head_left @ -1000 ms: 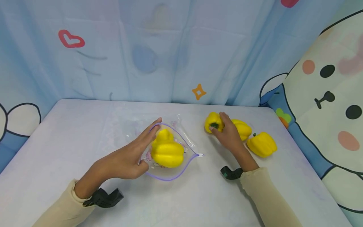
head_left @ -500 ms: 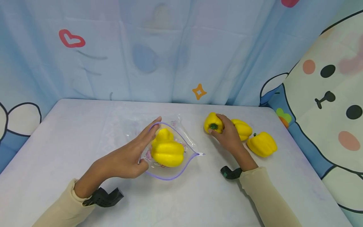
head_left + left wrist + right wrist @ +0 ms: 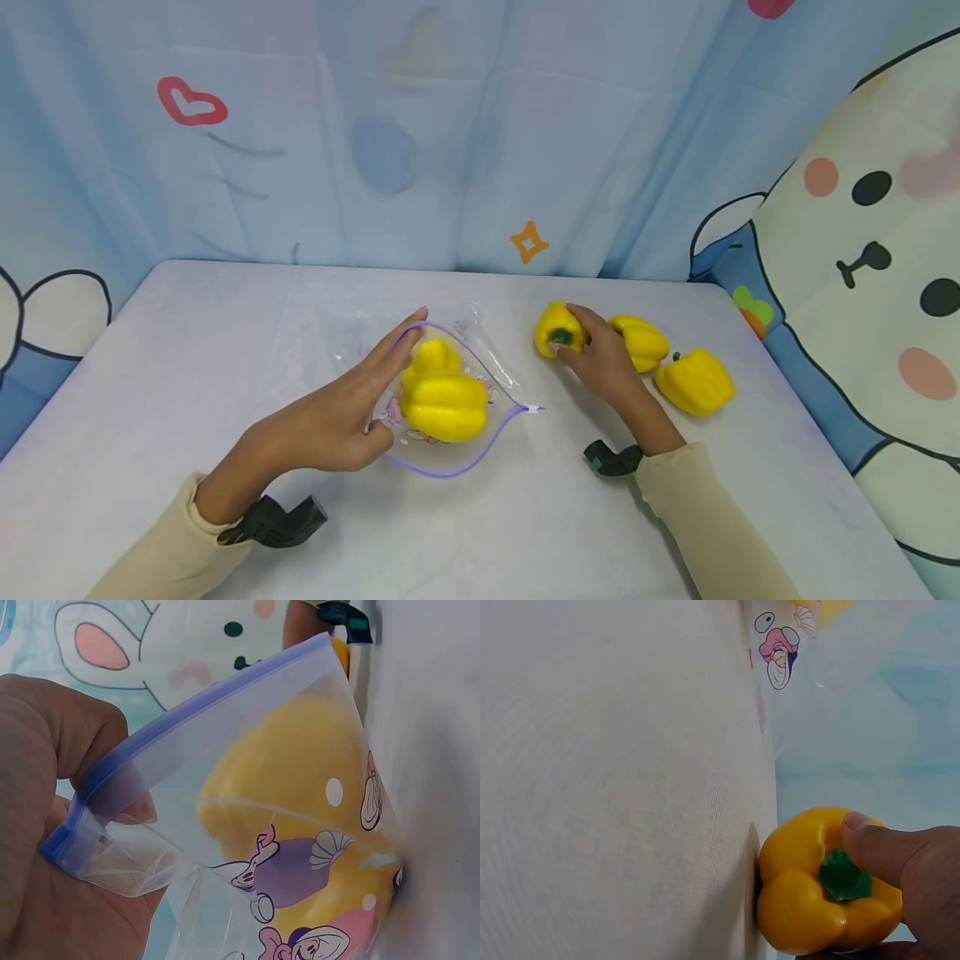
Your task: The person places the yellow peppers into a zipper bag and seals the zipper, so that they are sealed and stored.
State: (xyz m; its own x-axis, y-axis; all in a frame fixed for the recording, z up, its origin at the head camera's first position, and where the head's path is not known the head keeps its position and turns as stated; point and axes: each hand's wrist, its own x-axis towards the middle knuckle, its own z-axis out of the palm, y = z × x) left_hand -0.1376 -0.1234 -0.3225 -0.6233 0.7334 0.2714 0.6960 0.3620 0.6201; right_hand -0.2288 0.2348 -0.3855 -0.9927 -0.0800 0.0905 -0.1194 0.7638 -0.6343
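Note:
My left hand (image 3: 330,417) holds the rim of a clear zip bag (image 3: 491,450) with a purple edge, keeping its mouth spread. In the left wrist view, fingers curl over the purple zip strip (image 3: 202,709). Yellow bell peppers (image 3: 444,407) lie inside the bag, one behind another. My right hand (image 3: 603,358) grips another yellow bell pepper (image 3: 553,327) to the bag's right, thumb by its green stem (image 3: 844,876) in the right wrist view. That pepper is at or just above the table; contact is unclear. Its far side is hidden by the hand.
Two more yellow peppers rest on the right: one (image 3: 643,342) just behind the right hand, the other (image 3: 696,382) nearer the table's right edge. The white-covered table (image 3: 480,542) ends at a blue printed curtain (image 3: 420,167). Clear plastic (image 3: 352,321) lies behind the bag.
My right hand and the pepper in it have shifted slightly left and toward me. The left hand and the bag have stayed nearly still.

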